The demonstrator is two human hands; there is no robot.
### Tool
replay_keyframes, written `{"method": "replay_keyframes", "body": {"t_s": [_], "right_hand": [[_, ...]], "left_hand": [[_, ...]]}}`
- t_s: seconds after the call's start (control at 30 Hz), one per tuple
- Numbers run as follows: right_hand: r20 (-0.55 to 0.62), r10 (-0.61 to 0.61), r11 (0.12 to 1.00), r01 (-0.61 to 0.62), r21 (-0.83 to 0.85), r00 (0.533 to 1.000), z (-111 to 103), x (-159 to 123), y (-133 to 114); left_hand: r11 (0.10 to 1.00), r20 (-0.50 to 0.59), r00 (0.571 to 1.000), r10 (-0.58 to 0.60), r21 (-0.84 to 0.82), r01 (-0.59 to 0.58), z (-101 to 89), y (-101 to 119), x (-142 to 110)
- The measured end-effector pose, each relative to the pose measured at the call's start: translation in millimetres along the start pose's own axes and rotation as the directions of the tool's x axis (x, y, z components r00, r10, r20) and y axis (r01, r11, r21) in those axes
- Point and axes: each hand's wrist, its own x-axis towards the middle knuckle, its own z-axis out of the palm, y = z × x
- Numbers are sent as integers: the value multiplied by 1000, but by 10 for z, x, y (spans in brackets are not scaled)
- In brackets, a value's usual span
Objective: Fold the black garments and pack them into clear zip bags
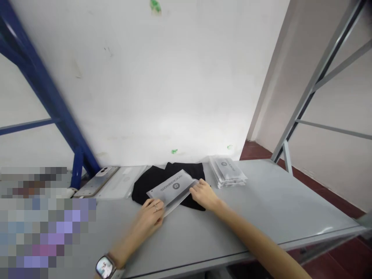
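A frosted plastic bag (171, 188) with dark lettering and a round logo is stretched between my two hands. My left hand (152, 213), with a ring on one finger, grips its near left corner. At its right end, my right hand (203, 193) pinches the edge, fingers closed. Beneath the bag lies black fabric (148, 180), spread on the grey table; its exact kind is partly hidden. Whether anything is inside the held bag I cannot tell.
A stack of similar bags (228, 170) stands to the right at the back. On the left, flat clear bags (123, 180) lie beside a phone (97, 182). The grey table (255, 221) meets a white wall, with a blue post (49, 81) at left. A blurred-out area covers the lower left.
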Motion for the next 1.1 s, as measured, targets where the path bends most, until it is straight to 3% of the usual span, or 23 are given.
{"method": "replay_keyframes", "body": {"t_s": [0.07,0.17,0.3,0.37,0.43,0.5,0.6,0.7,0.77,0.93,1.1], "right_hand": [[17,50,999,-49,-10,999,-54,-102,157],[31,21,1000,-21,-4,999,-193,-255,237],[66,-81,995,76,67,995,-483,-412,83],[100,-87,987,73,142,991,-622,-405,-36],[92,-54,967,30,252,994,-684,-299,-156],[24,69,931,-73,358,997,-617,-104,-277],[-43,338,849,-285,445,940,-303,220,-452],[52,403,802,-379,461,914,57,393,-572],[101,397,804,-398,442,912,210,402,-609],[98,381,839,-388,381,919,271,326,-639],[130,388,838,-408,362,913,263,342,-658]], "left_hand": [[999,9,999,-39,-13,39,-55,9,-88],[997,22,997,-77,-28,78,-138,-15,-192],[993,145,986,-85,-71,96,-326,-91,-287],[982,196,976,-90,-144,120,-415,-81,-261],[958,173,972,-156,-215,192,-422,-6,-140],[930,101,961,-257,-245,275,-303,109,67],[933,8,949,-316,-179,313,59,237,389],[942,-8,944,-330,-67,329,411,226,518],[952,23,952,-304,28,303,543,182,485],[930,57,940,-336,176,321,602,137,356],[851,71,853,-517,151,503,574,55,360]]}}
